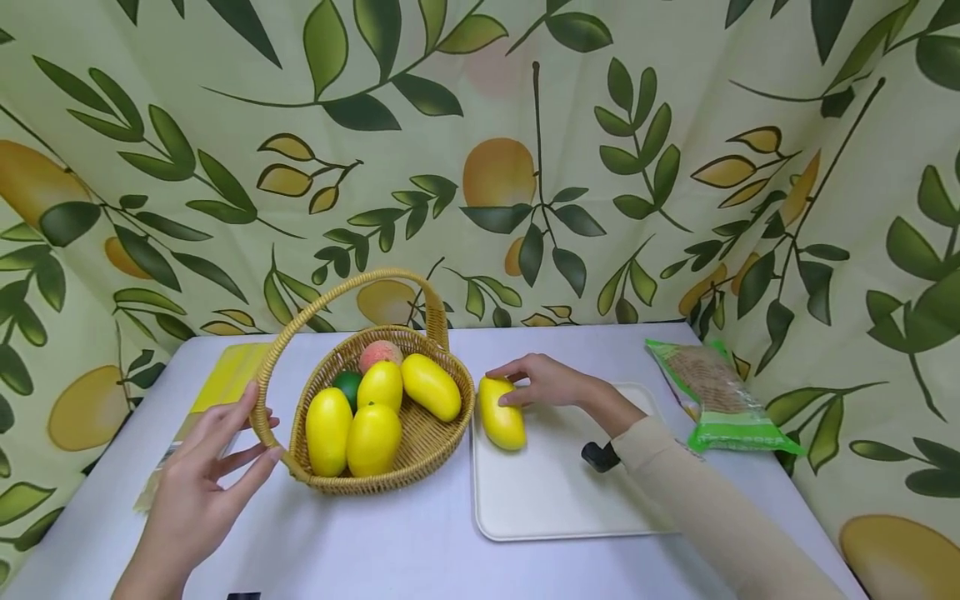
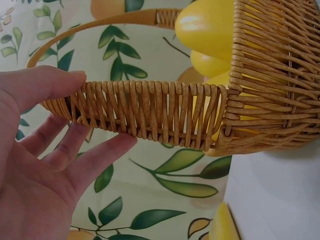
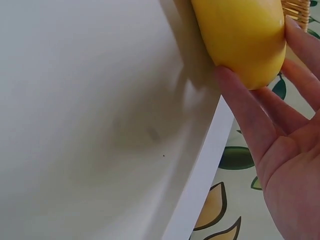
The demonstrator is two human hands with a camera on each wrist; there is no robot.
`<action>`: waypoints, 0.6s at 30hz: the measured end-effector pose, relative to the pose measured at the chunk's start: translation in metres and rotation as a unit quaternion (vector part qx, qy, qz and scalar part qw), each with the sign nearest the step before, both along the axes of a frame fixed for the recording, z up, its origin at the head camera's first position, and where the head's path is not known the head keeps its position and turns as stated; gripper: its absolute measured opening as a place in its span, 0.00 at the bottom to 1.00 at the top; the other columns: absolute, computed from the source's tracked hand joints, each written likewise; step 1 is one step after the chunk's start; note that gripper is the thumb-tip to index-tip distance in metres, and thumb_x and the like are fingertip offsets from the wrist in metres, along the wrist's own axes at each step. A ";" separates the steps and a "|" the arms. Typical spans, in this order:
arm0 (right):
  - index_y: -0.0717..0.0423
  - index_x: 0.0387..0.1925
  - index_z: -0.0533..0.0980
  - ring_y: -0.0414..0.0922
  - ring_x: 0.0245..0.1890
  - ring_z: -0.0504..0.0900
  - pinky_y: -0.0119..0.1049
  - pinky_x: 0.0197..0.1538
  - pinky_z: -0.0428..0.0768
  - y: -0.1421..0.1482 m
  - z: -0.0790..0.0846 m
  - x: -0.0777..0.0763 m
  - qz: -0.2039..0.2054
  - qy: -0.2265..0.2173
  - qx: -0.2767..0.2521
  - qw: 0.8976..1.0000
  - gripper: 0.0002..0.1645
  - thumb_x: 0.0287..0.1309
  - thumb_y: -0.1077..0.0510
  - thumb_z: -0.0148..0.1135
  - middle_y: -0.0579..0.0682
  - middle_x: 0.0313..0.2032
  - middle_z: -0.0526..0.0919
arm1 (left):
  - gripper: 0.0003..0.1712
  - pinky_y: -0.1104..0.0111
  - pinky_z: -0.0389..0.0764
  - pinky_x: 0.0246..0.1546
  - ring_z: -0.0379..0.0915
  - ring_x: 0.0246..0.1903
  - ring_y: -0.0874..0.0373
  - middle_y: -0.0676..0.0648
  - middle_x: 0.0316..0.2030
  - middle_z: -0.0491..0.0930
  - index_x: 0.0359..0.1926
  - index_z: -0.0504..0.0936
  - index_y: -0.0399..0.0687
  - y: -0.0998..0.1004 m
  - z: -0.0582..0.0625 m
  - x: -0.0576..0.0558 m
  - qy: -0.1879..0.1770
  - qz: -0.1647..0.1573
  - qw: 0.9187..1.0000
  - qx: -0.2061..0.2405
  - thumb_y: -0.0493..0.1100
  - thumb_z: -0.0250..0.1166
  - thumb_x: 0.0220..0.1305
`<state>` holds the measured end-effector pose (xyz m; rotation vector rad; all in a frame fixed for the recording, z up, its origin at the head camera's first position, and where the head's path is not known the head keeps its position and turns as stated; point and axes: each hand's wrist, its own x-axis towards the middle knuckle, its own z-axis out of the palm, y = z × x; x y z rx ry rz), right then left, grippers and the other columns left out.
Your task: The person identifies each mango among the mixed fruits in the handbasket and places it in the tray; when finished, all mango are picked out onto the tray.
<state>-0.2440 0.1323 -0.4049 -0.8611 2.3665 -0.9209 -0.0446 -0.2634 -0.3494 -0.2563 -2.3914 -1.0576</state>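
My left hand (image 1: 197,479) pinches the handle (image 2: 150,107) of a woven basket (image 1: 420,454) between thumb and fingers, low on its left side. Inside the basket lie several yellow mangoes (image 1: 375,437), a pinkish peach (image 1: 381,354) and a dark green round fruit (image 1: 348,383) partly hidden behind them. My right hand (image 1: 547,383) grips another yellow mango (image 1: 501,425) near one end, over the left edge of a white tray (image 1: 555,500). In the right wrist view the fingers spread around that mango (image 3: 242,45).
A green-edged clear bag (image 1: 708,387) with brown contents lies at the back right, beside the tray. Left of the basket is a flat yellow packet (image 1: 232,375), partly behind the left hand. A leaf-patterned cloth (image 1: 495,275) hangs behind the white table (image 1: 405,558).
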 end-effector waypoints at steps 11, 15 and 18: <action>0.54 0.67 0.76 0.56 0.66 0.77 0.55 0.72 0.75 0.008 -0.001 0.004 -0.020 -0.004 -0.003 1.000 0.31 0.65 0.52 0.68 0.54 0.66 0.79 | 0.56 0.92 0.78 0.42 0.70 0.53 0.82 0.71 0.50 0.70 0.75 0.67 0.52 0.003 0.000 -0.005 0.003 -0.015 1.000 0.003 0.16 0.72 0.46; 0.53 0.67 0.75 0.56 0.66 0.77 0.56 0.72 0.76 0.005 0.000 0.004 -0.012 -0.002 0.000 1.000 0.30 0.66 0.51 0.67 0.54 0.67 0.79 | 0.56 0.91 0.79 0.43 0.70 0.53 0.82 0.71 0.50 0.71 0.75 0.67 0.51 0.001 0.000 -0.002 0.006 -0.013 1.000 0.003 0.16 0.72 0.46; 0.51 0.68 0.75 0.57 0.67 0.77 0.56 0.71 0.76 0.003 0.001 0.002 -0.002 0.003 0.005 1.000 0.30 0.66 0.49 0.67 0.52 0.67 0.79 | 0.56 0.91 0.79 0.43 0.70 0.53 0.82 0.70 0.50 0.71 0.75 0.67 0.51 -0.001 0.000 0.000 0.009 -0.010 1.000 0.002 0.15 0.71 0.46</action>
